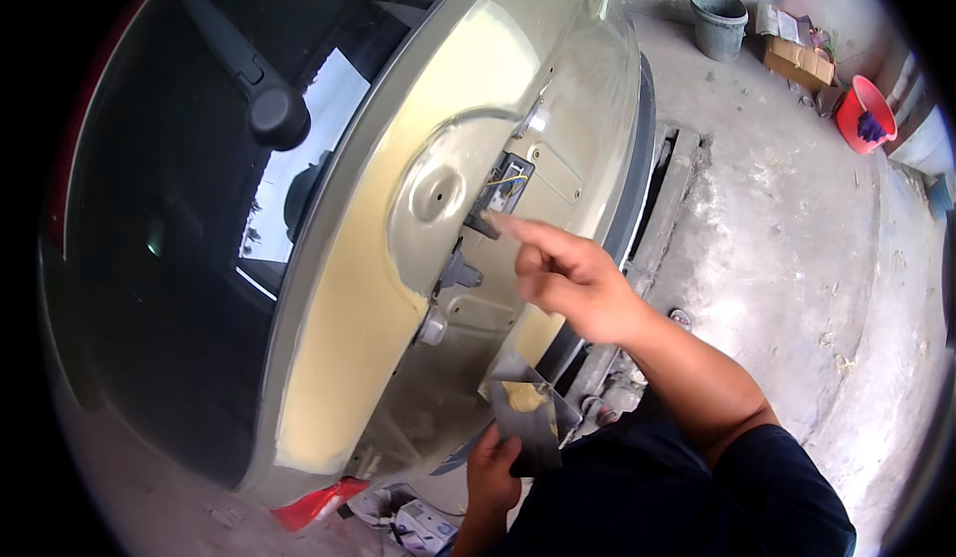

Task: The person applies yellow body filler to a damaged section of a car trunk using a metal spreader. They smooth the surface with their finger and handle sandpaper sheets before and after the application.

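Two bare hands were observed at work by the back of a car. By the left grip point(491, 477), a flat dark gray plate point(536, 438) was held by its near end, thumb laid over the face; a lump of yellow paste point(521, 396) was carried near its far end. Another flat gray piece point(510, 368) was partly covered by the plate. The right grip point(578, 283) was raised, index finger extended and the others curled; its fingertips were blurred. Whether anything was pinched there could not be told.

The index fingertip was directed at a dark fitting point(510, 181) with a thin yellow wire, set in the tailgate point(443, 154); contact could not be confirmed. Pale yellow coating was noted on the tailgate in an upper patch point(488, 54) and a lower patch point(344, 348), with a round dent-like recess point(438, 199) bordered between them.

Farther left, the dark rear window point(169, 288) was crossed by a wiper point(277, 114). Beyond the bumper, on the gray floor point(757, 238), a gray bucket point(719, 29), a cardboard box point(800, 62) and a red bucket point(858, 119) were recorded near the wall.
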Available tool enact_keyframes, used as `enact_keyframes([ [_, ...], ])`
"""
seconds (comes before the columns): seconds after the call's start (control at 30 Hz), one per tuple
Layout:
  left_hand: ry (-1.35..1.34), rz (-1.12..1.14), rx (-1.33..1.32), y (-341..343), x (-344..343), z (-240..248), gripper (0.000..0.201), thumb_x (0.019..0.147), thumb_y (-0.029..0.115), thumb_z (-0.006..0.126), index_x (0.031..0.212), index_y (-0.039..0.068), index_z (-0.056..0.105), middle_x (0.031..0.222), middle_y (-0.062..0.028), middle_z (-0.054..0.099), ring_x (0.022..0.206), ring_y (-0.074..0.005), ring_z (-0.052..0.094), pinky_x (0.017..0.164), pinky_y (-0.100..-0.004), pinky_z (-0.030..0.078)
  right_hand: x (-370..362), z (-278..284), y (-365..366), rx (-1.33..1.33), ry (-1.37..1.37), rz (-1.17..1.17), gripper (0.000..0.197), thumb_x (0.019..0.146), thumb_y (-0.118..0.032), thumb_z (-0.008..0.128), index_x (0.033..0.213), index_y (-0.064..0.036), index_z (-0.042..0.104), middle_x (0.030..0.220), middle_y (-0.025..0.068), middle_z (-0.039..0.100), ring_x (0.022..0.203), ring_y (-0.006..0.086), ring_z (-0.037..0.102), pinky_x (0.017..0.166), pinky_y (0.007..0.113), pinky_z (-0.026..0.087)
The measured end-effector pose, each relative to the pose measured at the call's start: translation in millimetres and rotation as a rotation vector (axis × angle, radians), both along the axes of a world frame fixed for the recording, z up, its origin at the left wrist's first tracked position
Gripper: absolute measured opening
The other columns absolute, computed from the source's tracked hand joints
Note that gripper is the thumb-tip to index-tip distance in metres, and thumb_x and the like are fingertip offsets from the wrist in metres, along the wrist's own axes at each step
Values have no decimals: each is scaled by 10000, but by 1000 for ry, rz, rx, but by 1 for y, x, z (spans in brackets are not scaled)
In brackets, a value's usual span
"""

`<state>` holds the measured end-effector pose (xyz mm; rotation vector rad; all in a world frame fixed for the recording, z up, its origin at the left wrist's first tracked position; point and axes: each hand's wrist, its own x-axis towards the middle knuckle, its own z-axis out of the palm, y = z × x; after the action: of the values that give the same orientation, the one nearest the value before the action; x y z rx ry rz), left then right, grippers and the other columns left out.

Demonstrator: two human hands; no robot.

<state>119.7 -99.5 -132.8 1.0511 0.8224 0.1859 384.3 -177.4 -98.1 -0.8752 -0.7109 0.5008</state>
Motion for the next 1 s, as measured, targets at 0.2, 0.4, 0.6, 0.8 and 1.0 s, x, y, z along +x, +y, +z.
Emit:
enact_keyframes([
  [0.2, 37, -27, -22, 2, 0, -3, 421, 891, -15, 463, 1311, -54, 459, 1226, -160, 582, 1107, -258, 582, 979, -383, 442, 23, 40, 25, -261, -423, -405, 624, 781, -37, 573, 1375, 41, 397, 693, 79, 487, 603, 158, 502, 594, 283, 434],
  [0.4, 56, -16, 2, 4, -3, -7, 439, 884, -28, 447, 1322, -52, 446, 1235, -168, 576, 1109, -271, 583, 981, -403, 448, 26, 47, 41, -389, -559, -535, 673, 761, -109, 573, 1382, 49, 369, 822, 153, 569, 677, 304, 588, 637, 379, 480],
  [0.6, 70, -18, 18, 4, -3, -8, 435, 882, -36, 438, 1316, -51, 455, 1231, -167, 580, 1102, -272, 588, 969, -403, 460, 9, 53, 51, -504, -635, -570, 692, 754, -124, 569, 1392, 36, 353, 893, 184, 584, 738, 361, 608, 648, 414, 494],
  [0.8, 45, -47, 23, 6, -3, -9, 426, 885, -37, 433, 1310, -49, 459, 1230, -168, 580, 1096, -273, 590, 964, -401, 463, 2, 50, 50, -424, -669, -546, 704, 761, -120, 573, 1393, 65, 326, 884, 171, 587, 702, 339, 607, 642, 387, 496],
  [1.0, 64, -16, 1, 6, -5, -10, 421, 892, -40, 425, 1312, -46, 457, 1233, -168, 578, 1106, -275, 583, 972, -401, 455, 21, 67, 39, -292, -141, -280, 761, 788, -88, 599, 1421, 102, 222, 778, 95, 550, 663, 178, 552, 644, 270, 465],
])
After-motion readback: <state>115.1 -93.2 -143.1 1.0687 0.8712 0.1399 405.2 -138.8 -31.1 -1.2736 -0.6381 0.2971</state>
